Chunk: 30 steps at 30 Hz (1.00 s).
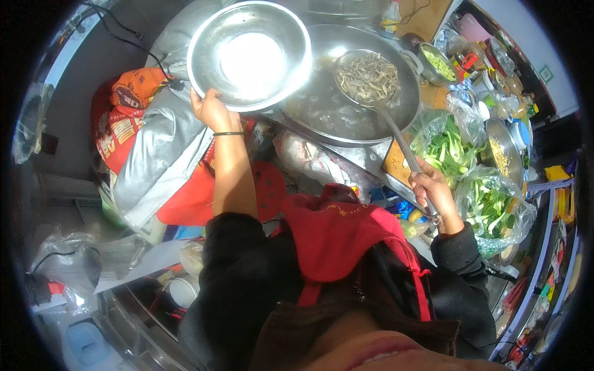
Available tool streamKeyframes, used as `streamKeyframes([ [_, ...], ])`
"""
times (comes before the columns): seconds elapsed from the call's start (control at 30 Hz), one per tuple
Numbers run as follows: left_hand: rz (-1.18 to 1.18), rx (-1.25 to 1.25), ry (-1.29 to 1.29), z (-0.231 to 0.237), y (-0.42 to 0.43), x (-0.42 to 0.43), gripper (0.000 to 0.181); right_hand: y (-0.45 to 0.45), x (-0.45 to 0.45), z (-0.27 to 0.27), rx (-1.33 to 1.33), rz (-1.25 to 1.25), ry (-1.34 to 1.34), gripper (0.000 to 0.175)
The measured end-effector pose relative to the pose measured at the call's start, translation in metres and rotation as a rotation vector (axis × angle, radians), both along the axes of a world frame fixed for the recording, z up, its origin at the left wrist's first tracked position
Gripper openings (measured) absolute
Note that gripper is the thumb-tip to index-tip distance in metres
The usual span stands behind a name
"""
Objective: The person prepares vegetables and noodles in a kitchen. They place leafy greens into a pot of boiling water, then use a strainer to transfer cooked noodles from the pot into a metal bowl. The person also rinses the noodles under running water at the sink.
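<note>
My left hand [214, 111] grips the near rim of a wide stainless steel basin [206, 69], held up at the left of a wok. Bright glare covers the basin's bottom, and no food shows in it. The long handle of a strainer ladle [403, 141] is in my right hand [432, 188]. Its round bowl carries a heap of greyish-brown mushroom strips [367, 78] over the large metal wok [343, 132]. Cloudy, bubbling liquid [325, 109] fills much of the wok below the ladle.
Right of the wok lie bags of leafy greens [492, 208], a bowl of chopped green vegetable [437, 64] and a basin of yellow bits [500, 157]. A wooden board [398, 163] sits beneath the ladle handle. Red printed bags [121, 127] and a silvery cloth [160, 143] are at left.
</note>
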State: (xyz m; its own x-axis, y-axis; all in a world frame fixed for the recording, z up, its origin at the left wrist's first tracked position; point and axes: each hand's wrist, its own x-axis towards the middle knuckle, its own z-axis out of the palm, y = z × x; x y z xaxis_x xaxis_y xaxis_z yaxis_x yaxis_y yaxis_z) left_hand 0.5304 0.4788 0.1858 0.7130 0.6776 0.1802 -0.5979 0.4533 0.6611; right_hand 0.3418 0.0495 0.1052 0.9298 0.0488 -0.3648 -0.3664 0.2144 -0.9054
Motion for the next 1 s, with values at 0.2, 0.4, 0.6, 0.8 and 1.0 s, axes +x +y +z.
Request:
streamKeyframes([
  [0.2,-0.105,-0.145,0.104,-0.03,0.001,-0.02,0.056,-0.006,0.001,-0.013,0.202,0.029,-0.085,0.054],
  [0.4,-0.133,-0.208,0.099,-0.048,0.005,-0.031,0.058,-0.004,-0.004,-0.007,0.325,0.04,0.052,0.055],
  [0.6,-0.128,-0.206,0.095,-0.056,0.013,-0.033,0.057,-0.014,-0.003,0.004,0.664,0.023,0.236,0.047],
  [0.8,-0.071,-0.227,0.094,-0.053,0.014,-0.039,0.06,-0.012,-0.003,-0.007,1.006,0.1,0.373,0.038],
  [1.0,-0.037,-0.125,0.109,-0.042,0.015,-0.044,0.052,-0.014,0.004,-0.014,0.982,0.108,0.329,0.037],
])
